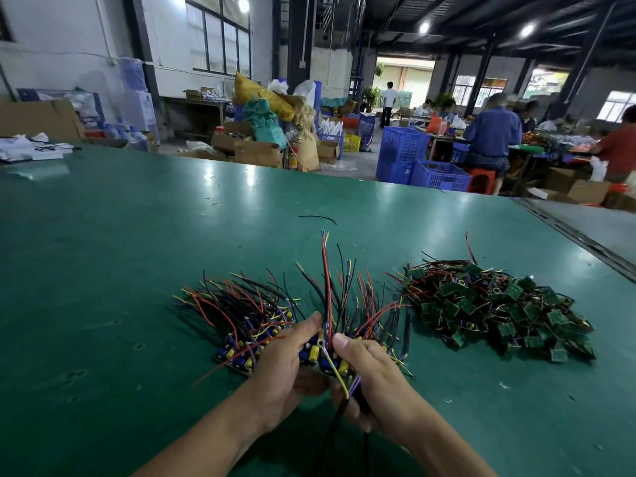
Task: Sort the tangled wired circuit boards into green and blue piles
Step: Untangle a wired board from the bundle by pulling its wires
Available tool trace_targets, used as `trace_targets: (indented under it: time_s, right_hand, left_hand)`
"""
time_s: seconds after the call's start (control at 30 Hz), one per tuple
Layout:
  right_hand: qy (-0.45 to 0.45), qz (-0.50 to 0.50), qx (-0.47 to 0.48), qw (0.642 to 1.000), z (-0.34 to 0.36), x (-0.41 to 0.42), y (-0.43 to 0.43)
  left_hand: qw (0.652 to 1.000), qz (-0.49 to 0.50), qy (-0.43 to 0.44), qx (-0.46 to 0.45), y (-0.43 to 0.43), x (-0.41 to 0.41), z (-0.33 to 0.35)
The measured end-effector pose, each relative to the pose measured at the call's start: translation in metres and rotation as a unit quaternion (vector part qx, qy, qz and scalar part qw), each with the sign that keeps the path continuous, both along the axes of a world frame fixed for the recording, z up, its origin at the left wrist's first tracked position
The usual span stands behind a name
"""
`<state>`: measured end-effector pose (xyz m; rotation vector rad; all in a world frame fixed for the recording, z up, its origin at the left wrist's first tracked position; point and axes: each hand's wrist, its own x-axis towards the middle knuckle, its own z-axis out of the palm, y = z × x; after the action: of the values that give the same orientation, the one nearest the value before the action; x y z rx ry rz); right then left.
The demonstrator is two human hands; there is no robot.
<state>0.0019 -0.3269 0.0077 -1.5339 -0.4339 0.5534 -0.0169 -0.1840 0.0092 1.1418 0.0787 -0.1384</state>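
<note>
So, over on the left there's a pile of boards with blue capacitors (241, 339) lying on the green tabletop (120, 253), with red, black and yellow wires fanning out away from the camera. Just right of it, the left hand (280, 366) has its fingers wrapped under a held bundle of boards (318, 354), thumb on top, wires sticking up out of it. The right hand (375, 383) grips the same bundle from the other side, thumb against the boards and fingers curled round a few black wires that trail back toward the camera. Further right, apart from both hands, sits the heap of green boards (499, 311), all tangled up. A loose black wire (318, 218) lies beyond the bundle.
</note>
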Motion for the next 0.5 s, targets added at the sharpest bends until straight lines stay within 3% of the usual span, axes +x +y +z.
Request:
trace_targets:
  time_s: [0.33,0.5]
  right_hand:
    - [-0.006,0.003,0.004,1.000,-0.001,-0.002,-0.001]
    - [0.012,-0.006,0.076,0.997,-0.005,-0.004,0.009]
  left_hand:
    - [1.000,0.002,-0.021,-0.016,0.000,-0.001,0.000]
    - [0.999,0.038,0.007,-0.030,-0.010,0.000,0.000]
